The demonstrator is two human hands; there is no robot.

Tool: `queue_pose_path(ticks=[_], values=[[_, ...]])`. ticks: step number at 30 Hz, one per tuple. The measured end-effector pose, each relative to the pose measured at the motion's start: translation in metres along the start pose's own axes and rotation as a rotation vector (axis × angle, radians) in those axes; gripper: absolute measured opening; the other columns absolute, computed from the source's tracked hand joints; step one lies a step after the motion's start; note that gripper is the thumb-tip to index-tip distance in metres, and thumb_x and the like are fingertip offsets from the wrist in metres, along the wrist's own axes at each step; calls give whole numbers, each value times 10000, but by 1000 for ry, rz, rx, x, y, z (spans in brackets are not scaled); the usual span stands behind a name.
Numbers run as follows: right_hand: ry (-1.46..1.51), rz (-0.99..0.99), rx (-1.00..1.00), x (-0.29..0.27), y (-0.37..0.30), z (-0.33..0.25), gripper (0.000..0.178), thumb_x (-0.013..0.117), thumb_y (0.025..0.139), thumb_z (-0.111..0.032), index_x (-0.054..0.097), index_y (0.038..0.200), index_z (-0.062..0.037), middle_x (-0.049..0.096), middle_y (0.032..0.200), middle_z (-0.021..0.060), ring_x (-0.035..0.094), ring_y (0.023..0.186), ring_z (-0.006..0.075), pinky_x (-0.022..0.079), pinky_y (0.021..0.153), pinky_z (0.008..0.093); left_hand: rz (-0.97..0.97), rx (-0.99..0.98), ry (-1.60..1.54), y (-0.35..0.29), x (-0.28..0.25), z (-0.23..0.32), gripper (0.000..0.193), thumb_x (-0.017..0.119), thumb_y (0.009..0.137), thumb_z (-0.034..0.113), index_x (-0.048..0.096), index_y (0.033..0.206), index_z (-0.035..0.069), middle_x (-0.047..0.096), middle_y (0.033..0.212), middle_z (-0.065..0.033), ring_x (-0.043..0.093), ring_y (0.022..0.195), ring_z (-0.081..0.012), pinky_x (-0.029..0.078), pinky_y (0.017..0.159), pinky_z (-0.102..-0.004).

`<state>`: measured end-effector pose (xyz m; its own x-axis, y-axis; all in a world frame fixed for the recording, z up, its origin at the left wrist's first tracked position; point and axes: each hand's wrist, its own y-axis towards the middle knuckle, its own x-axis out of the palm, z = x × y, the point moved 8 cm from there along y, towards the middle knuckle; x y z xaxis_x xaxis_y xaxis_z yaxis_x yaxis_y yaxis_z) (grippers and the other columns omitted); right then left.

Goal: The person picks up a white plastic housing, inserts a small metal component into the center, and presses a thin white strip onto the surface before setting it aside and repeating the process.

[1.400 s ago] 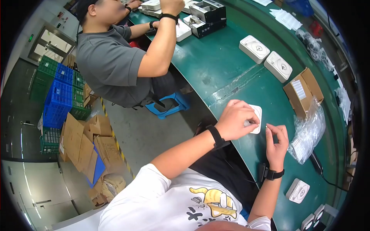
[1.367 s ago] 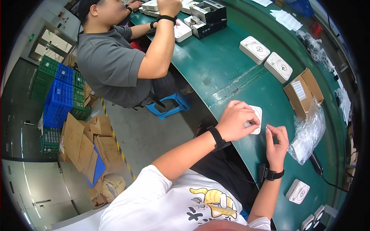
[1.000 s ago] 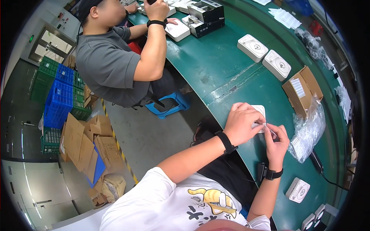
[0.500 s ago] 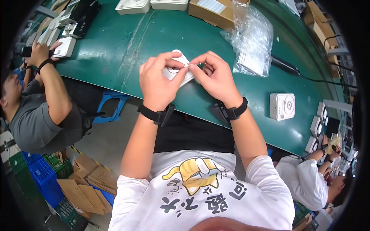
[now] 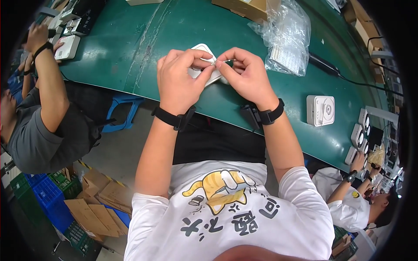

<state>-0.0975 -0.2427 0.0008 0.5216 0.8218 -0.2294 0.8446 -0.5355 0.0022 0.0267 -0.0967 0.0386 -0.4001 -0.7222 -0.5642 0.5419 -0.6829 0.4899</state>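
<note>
Over the near part of the green bench, my left hand point(image 5: 179, 82) and my right hand point(image 5: 247, 79) meet at the fingertips. Thumb and forefinger of each are pinched on a thin whitish piece point(image 5: 214, 64), too small to name. Just beneath lies a white device with rounded corners point(image 5: 202, 48), set at an angle and partly hidden by both hands. A second white square device with a round detail on its face point(image 5: 324, 110) stands apart to the right.
Clear plastic bags point(image 5: 287, 43) lie beyond my right hand, next to a black handheld tool point(image 5: 324, 65) with a cord. A cardboard box point(image 5: 244, 8) stands at the back. Co-workers sit left point(image 5: 39, 113) and right point(image 5: 348, 204). A blue stool point(image 5: 122, 113) is below the bench edge.
The view has shifted slightly, so the bench items sit higher in it. My hands keep their pinch above the white device. The left co-worker's arm has moved up.
</note>
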Motion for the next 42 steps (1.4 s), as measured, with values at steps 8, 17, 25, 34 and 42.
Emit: queue_pose_path(ticks=[8,17,25,34,42], values=[[-303,-31,-260,-9,1,-35,113,866,1048,-151,842,1114,-63,576,942,8,477,689,91,400,619,270,-51,-80,-24,3,1,-6,279,1007,851,187,728,849,174,828,860,84,737,964,-193,475,947,-430],[-411,-139,-368,-12,16,-50,150,876,1046,-214,847,1113,-82,539,970,35,523,800,146,453,686,302,-60,-32,-46,2,1,-7,439,1013,845,189,590,734,155,817,858,70,741,982,-236,476,923,-442],[-416,-268,-287,-13,17,-48,166,867,1058,-238,844,1115,-84,532,953,28,517,808,159,466,713,310,-149,-9,-79,4,3,-4,446,1003,850,206,577,723,159,856,924,72,744,1018,-237,489,946,-448],[-216,-212,-116,-10,11,-15,193,852,1097,-233,830,1130,-44,565,965,-24,503,824,79,450,725,272,-87,20,-85,1,-1,2,331,972,852,159,647,790,155,858,959,70,746,1038,-246,508,973,-456],[-119,-156,-135,-5,8,-8,189,838,1120,-212,816,1149,-26,582,951,-49,500,818,51,447,717,256,-12,139,62,-6,-5,14,212,924,886,125,717,926,115,822,1141,0,735,1098,-288,516,984,-472]])
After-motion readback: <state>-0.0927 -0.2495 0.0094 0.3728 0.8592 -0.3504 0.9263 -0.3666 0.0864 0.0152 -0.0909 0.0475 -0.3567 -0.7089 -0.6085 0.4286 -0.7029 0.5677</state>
